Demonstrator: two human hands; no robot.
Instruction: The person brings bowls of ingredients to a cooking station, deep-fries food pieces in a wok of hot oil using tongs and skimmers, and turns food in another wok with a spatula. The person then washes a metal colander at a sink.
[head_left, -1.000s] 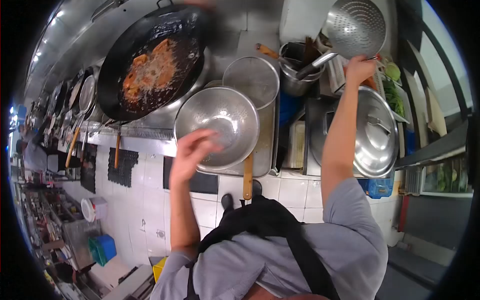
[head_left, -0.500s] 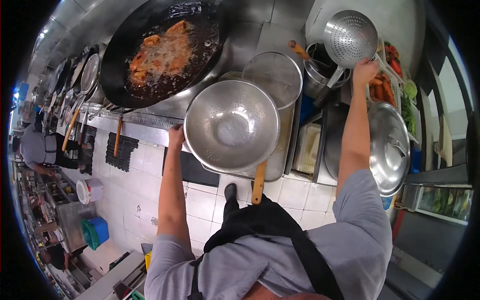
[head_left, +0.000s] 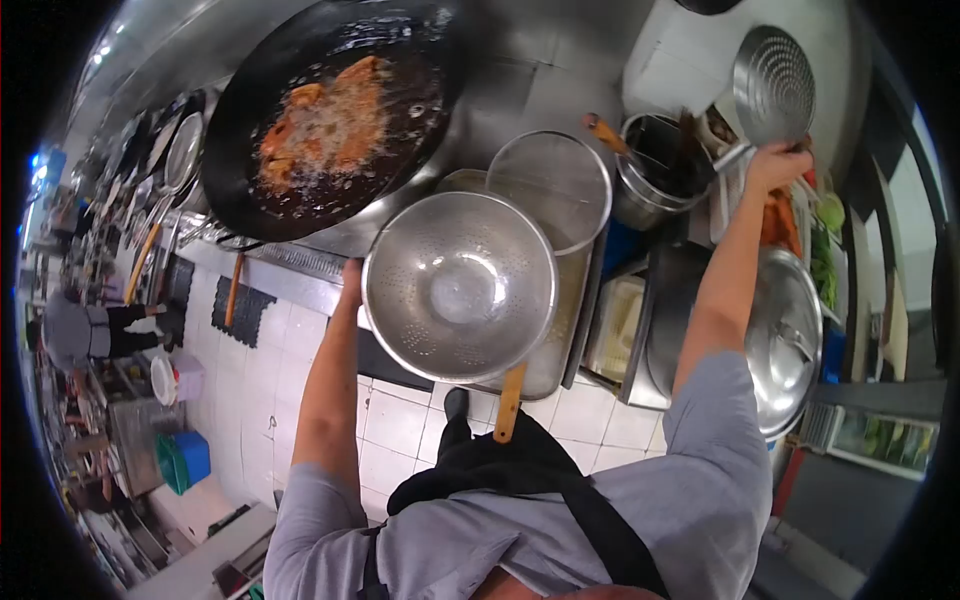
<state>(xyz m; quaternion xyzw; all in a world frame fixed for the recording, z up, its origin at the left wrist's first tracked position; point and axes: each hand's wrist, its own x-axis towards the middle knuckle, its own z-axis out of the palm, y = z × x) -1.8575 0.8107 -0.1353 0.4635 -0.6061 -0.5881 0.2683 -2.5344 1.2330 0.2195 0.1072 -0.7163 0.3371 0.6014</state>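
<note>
My right hand (head_left: 778, 168) is closed on a perforated metal skimmer (head_left: 775, 85) where its round bowl meets the handle. That bowl is raised at the upper right, and its handle slants down-left toward a metal pot (head_left: 645, 207). Beside the left rim of a steel colander (head_left: 458, 335), my left hand (head_left: 351, 283) looks closed at the stove's front edge. What its fingers grip is hidden. Beneath the colander lie a metal tray (head_left: 548, 385) and a wooden handle (head_left: 508, 410). Orange-brown pieces of food (head_left: 330, 120) fry in bubbling oil in a large black wok (head_left: 225, 150).
A round mesh strainer (head_left: 560, 185) lies behind the colander. A large metal lid (head_left: 785, 340) and vegetables (head_left: 822, 260) are at the right. On the left are hanging pans (head_left: 185, 155), a blue-green bin (head_left: 185, 460) and another person (head_left: 75, 330).
My right hand has moved to the right with the skimmer, which is now turned more edge-on. The view has shifted slightly. My left hand stays beside the colander.
</note>
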